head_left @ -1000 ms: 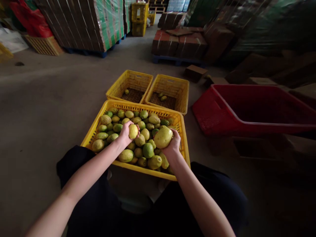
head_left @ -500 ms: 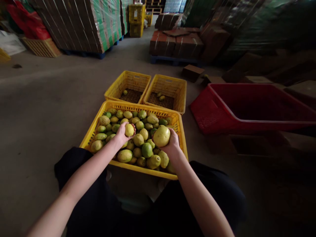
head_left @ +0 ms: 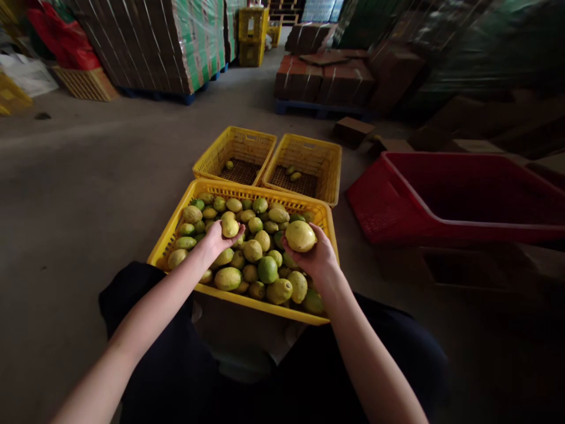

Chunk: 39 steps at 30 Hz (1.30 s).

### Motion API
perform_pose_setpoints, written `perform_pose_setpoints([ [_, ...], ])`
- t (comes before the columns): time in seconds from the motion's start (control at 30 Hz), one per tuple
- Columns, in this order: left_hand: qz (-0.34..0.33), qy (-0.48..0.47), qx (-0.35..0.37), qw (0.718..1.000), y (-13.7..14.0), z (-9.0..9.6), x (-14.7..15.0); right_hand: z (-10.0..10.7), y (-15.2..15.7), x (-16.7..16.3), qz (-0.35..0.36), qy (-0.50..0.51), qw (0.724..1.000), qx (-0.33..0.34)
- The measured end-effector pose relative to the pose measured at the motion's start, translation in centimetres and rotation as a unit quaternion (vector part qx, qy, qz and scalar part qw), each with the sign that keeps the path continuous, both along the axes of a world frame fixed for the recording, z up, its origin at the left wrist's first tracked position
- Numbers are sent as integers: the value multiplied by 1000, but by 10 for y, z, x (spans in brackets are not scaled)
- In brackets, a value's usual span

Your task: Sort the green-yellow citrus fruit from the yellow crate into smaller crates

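Note:
A yellow plastic crate [head_left: 176, 232] full of yellow and green lemons stands in front of my knees. My left hand [head_left: 216, 238] holds a small yellow lemon [head_left: 230, 228] over the left part of the fruit, palm turned up with the fingers partly spread beneath it. On the right, my right hand [head_left: 321, 254] is closed round a larger pale yellow lemon [head_left: 301, 236], just above the fruit near the crate's right side. A green lemon [head_left: 268, 270] lies among the others between my hands.
Behind the full crate are a left yellow crate [head_left: 207, 156] with a lemon inside and a right yellow crate [head_left: 333, 171] with a few. A red bin [head_left: 375, 200] stands to the right. Strapped cardboard [head_left: 298, 76] on a blue pallet and wrapped stacks [head_left: 198, 53] are farther back.
Both lemons have been turned a little in my hands, and the right one now sits more on its side with the palm beneath it. The whole view has shifted slightly.

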<state>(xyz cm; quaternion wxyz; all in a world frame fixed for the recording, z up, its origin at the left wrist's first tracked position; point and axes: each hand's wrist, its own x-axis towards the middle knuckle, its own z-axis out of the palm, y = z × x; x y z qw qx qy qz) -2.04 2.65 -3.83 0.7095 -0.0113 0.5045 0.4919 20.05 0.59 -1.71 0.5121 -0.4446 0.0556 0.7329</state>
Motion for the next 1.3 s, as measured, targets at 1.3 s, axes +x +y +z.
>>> perform_pose_setpoints([
  [1.3,-82,106,308,942,-35,50,30,13,-28,-17,20,-323,883,339],
])
